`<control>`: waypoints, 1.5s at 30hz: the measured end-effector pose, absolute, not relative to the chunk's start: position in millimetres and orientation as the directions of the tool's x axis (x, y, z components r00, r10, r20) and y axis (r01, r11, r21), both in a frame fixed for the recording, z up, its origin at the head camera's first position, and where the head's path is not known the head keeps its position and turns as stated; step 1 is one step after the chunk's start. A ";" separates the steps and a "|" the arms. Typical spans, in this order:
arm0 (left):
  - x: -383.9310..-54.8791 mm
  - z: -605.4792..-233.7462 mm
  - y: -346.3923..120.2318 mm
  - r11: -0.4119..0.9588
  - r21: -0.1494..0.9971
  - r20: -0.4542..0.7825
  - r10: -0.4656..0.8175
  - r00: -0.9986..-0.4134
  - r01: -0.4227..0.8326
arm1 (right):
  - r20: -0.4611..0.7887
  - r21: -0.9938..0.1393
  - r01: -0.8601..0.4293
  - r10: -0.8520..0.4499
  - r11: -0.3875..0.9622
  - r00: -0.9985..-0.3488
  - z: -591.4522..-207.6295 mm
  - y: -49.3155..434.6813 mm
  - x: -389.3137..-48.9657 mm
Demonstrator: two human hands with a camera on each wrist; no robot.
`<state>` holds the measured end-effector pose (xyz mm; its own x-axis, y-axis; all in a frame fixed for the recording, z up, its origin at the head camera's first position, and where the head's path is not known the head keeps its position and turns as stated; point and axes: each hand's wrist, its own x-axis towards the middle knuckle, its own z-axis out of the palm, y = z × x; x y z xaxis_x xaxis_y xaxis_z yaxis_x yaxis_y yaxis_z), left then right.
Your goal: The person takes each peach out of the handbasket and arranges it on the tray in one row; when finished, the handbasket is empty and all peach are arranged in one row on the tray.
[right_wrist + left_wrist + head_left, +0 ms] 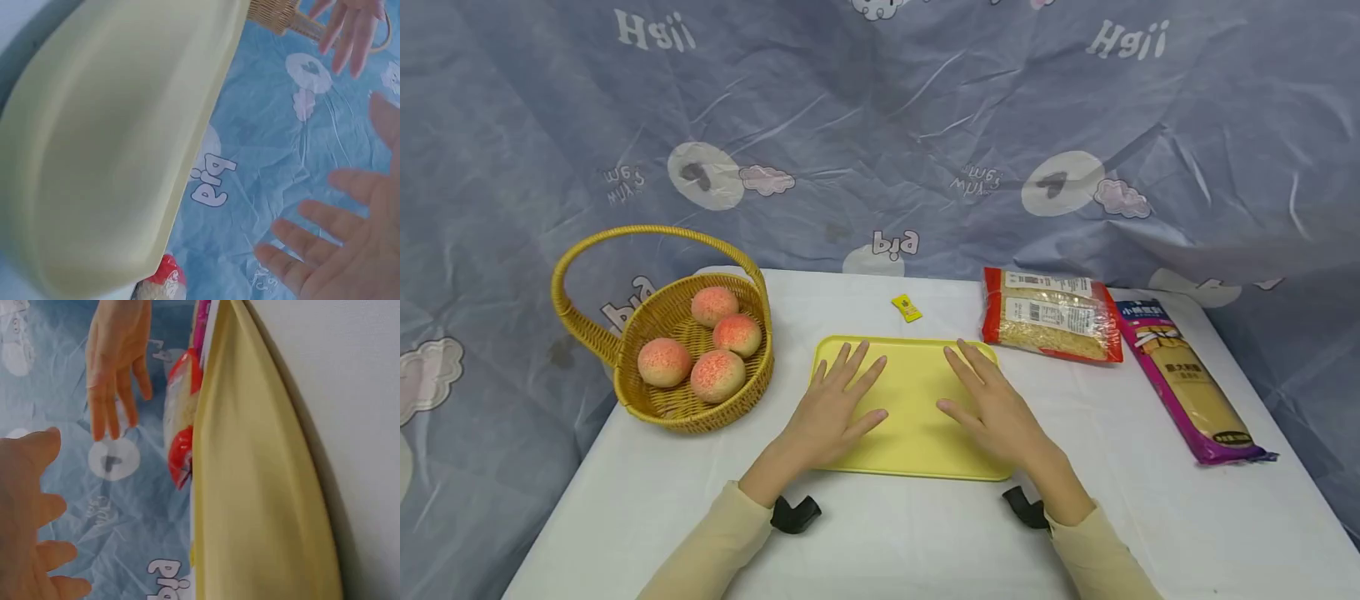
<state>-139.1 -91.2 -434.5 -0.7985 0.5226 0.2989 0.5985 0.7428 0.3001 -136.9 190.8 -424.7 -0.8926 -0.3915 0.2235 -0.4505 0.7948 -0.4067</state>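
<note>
A: Where are the two hands?
B: Both are above the yellow tray (917, 408), the left hand (831, 412) over its left part and the right hand (997, 414) over its right part. The wrist views show a gap between each hand and the tray.

A: And the fingers?
B: Extended and spread apart on both hands, with nothing held.

A: Where does the tray sit?
B: Flat on the white-covered desk (917, 550), in the middle, its long sides running left to right. Its surface is bare.

A: What's around it?
B: To its left, a wicker basket (730, 417) with a tall handle holds four peaches (718, 376). Just beyond the far edge lies a small yellow packet (907, 307). Near the far right corner is a red-ended bag (1051, 318) of grain-like stuff, and right of that a long purple-edged packet (1191, 383) lies at a slant.

A: Behind everything?
B: A printed blue-grey sheet (880, 125).
</note>
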 end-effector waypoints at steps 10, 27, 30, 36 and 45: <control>-142.9 -408.6 -153.6 0.693 0.482 0.566 0.221 -0.794 0.536 | 0.257 -0.656 -0.218 -0.058 0.722 -0.965 -426.8 225.7 -137.0; -163.7 -421.5 -257.1 0.620 0.783 0.120 -0.228 -0.966 -0.049 | -0.229 -0.713 0.226 0.084 0.664 -0.970 -452.1 257.9 -153.7; -167.3 -423.5 -264.0 0.629 0.772 0.036 -0.186 -0.982 -0.091 | -0.240 -0.706 0.228 0.076 0.671 -0.968 -457.3 259.8 -154.7; -171.1 -425.0 -266.3 0.632 0.760 -0.078 -0.141 -0.987 -0.150 | -0.248 -0.713 0.237 0.079 0.660 -0.966 -463.3 262.2 -155.2; -173.8 -429.1 -264.8 0.685 0.699 -0.143 -0.146 -0.979 -0.205 | -0.237 -0.747 0.223 0.063 0.626 -0.969 -470.6 259.9 -156.6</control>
